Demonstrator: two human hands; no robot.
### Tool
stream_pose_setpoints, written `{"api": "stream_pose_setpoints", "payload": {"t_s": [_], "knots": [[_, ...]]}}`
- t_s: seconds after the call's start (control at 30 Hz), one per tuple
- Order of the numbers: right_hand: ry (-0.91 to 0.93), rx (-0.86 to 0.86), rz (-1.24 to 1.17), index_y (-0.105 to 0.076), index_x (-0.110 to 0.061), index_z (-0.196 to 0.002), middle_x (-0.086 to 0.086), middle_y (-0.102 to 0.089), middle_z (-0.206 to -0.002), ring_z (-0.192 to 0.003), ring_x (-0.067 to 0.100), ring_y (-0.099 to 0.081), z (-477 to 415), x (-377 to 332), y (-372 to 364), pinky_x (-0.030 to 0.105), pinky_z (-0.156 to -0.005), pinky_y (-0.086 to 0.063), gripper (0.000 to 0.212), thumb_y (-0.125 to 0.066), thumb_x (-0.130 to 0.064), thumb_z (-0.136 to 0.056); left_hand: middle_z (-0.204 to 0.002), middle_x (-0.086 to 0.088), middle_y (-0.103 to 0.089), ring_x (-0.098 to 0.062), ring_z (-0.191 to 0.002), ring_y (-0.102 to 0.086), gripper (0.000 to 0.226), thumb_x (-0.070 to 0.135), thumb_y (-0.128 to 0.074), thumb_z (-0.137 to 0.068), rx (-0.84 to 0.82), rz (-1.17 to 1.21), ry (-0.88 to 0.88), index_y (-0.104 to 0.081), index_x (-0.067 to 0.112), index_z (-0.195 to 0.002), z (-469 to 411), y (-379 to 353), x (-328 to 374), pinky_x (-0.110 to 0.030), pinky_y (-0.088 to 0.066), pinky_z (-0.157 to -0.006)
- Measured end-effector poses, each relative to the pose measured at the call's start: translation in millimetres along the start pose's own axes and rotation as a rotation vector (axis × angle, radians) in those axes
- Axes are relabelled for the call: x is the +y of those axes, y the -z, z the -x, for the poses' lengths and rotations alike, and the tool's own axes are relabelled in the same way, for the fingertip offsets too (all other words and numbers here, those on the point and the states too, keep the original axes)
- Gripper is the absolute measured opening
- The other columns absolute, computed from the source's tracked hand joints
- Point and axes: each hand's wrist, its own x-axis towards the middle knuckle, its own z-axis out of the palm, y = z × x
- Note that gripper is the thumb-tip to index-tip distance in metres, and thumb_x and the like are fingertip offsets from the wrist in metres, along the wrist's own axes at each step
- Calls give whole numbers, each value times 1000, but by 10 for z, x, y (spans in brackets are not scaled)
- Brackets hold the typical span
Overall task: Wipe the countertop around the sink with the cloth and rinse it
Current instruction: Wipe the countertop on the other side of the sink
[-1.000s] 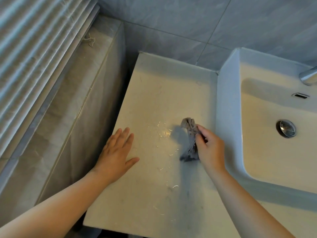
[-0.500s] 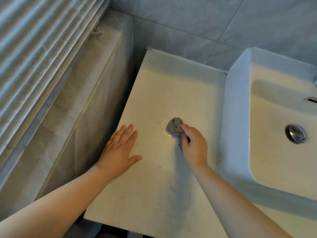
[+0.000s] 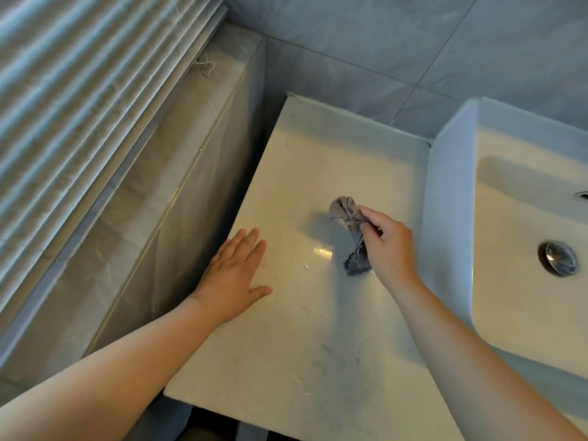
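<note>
**Wiping in progress; rinse not yet done**

We work on the countertop point(image 3: 318, 345) left of the sink point(image 3: 451, 202). Wet streaks near its middle suggest that this zone is wiped. We judge that the far corner, the near edge and the rinse remain. The sink wall and the tiled ledge point(image 3: 143, 218) limit our strokes. Our left hand point(image 3: 234, 278) lies flat, fingers straight, at the left edge. Our right hand point(image 3: 388, 246) pinches the bunched grey cloth point(image 3: 348, 230) over the counter's middle.

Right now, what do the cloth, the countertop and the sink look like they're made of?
Cloth: soft grey fabric, crumpled and limp in the right hand. Countertop: probably polished stone or a stone-look slab, cream with faint veins and glossy glints. Sink: likely glazed ceramic, smooth, white and thick-walled, with a sheen.
</note>
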Motion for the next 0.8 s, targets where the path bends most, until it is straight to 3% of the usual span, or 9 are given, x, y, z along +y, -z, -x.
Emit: {"api": "stream_pose_setpoints", "payload": {"t_s": [0.1, 0.2, 0.33, 0.53, 0.7, 0.8], "knots": [[6, -14, 77, -64, -14, -123, -2, -66, -120, -109, 9, -59, -283, 53, -129, 10, -90, -38, 35, -53, -5, -91, -158, 5, 16, -13, -144, 18, 84, 58, -47, -89, -25, 59, 18, -3, 21, -152, 7, 57, 17, -34, 1, -119], [29, -47, 117, -65, -13, -122, 1, -68, -114, -106, 21, -61, -333, 116, -402, 22, -88, -42, 35, -53, -9, -89, -160, 1, -2, -16, -146, 5, 78, 50, -52, -90, 74, 163, 68, -17, 16, -151, 84, 92, 5, -33, -7, -119], [31, 31, 121, -64, -16, -122, -3, -65, -117, -110, 21, -56, -185, 110, -646, 39, -96, -45, 37, -60, -19, -85, -158, 1, -13, -16, -145, -4, 73, 42, -56, -91, 160, 210, 139, -23, 13, -149, 297, 75, -77, -25, -6, -115], [120, -33, 144, -68, -14, -116, 1, -66, -116, -109, 20, -58, 146, 101, -768, 37, -97, -45, 30, -63, -11, -86, -157, 17, 12, -7, -144, 0, 78, 40, -52, -93, 75, 340, 200, -4, 21, -152, 487, -15, -131, -24, -9, -116], [149, -113, 116, -71, -17, -111, -5, -68, -113, -106, 11, -59, 497, 53, -769, 26, -96, -45, 27, -65, -9, -85, -154, 21, 18, -6, -144, -4, 78, 39, -52, -94, 49, 401, 206, -4, 20, -152, 506, -11, -120, -24, -14, -116], [-4, -194, -21, -72, -21, -109, -15, -69, -101, -95, 1, -62, 563, -39, -686, 19, -87, -48, 26, -64, -10, -87, -155, 19, 17, -7, -144, -5, 78, 39, -52, -94, 39, 391, 215, -4, 20, -152, 490, 15, -117, -24, -15, -116]]}}
